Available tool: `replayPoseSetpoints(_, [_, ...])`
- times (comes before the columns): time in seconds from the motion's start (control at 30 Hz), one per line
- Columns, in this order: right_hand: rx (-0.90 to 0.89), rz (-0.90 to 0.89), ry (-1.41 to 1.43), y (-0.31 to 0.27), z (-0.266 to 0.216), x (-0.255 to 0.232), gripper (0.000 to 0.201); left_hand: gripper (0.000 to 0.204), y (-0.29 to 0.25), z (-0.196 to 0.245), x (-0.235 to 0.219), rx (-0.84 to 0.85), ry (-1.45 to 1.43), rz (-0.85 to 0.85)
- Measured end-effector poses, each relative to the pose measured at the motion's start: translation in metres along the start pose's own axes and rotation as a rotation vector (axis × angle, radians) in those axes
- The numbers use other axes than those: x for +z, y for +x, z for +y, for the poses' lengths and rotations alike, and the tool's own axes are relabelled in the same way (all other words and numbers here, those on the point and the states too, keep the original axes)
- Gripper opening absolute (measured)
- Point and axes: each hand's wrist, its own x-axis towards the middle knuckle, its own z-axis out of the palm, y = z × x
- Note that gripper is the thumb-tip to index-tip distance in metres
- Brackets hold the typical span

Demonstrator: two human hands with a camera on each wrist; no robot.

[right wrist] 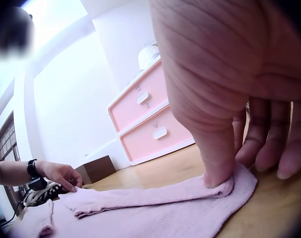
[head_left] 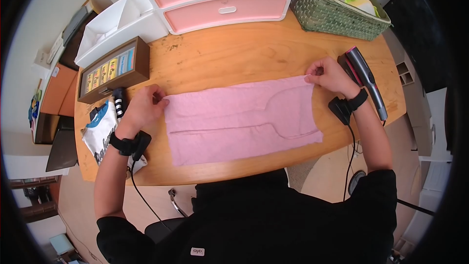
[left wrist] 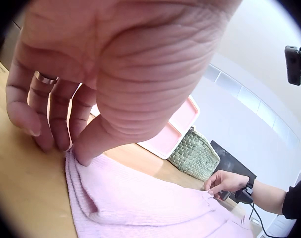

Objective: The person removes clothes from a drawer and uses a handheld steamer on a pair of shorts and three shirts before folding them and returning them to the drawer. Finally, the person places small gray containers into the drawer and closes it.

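A pink ribbed garment (head_left: 220, 122), folded into a long rectangle, lies on the wooden table, with a curved edge showing on its right part. My left hand (head_left: 144, 106) pinches its far left corner between thumb and fingers; the left wrist view shows the thumb pressed on layered cloth (left wrist: 135, 198). At the far right corner my right hand (head_left: 330, 76) pinches the fabric, and in the right wrist view the thumb lies on a folded edge of the cloth (right wrist: 155, 198).
Behind stand a pink drawer unit (head_left: 224, 7), a white bin (head_left: 122, 29) and a green basket (head_left: 337, 14) of plush toys. A brown box (head_left: 141, 63) and a white printed shirt (head_left: 93, 137) are at left. A dark styling tool (head_left: 366, 76) lies right of my right hand.
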Motion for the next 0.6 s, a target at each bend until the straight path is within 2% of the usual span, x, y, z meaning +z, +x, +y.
replayPoseSetpoints(0.27, [-0.022, 0.069, 0.014, 0.002, 0.008, 0.003, 0.013, 0.018, 0.002, 0.005, -0.004, -0.006, 0.020, -0.001])
replayPoseSetpoints(0.4, [-0.138, 0.099, -0.069, 0.028, 0.020, -0.006, 0.012, 0.022, 0.006, -0.004, -0.006, -0.035, -0.007, -0.057])
replayPoseSetpoints(0.47, [-0.176, 0.113, -0.151, 0.044, 0.009, -0.012, 0.012, 0.024, 0.003, 0.002, -0.007, -0.088, -0.021, -0.084])
replayPoseSetpoints(0.6, [-0.249, 0.030, -0.244, 0.084, -0.010, -0.021, 0.011, 0.025, -0.013, 0.002, 0.002, -0.129, -0.110, -0.089])
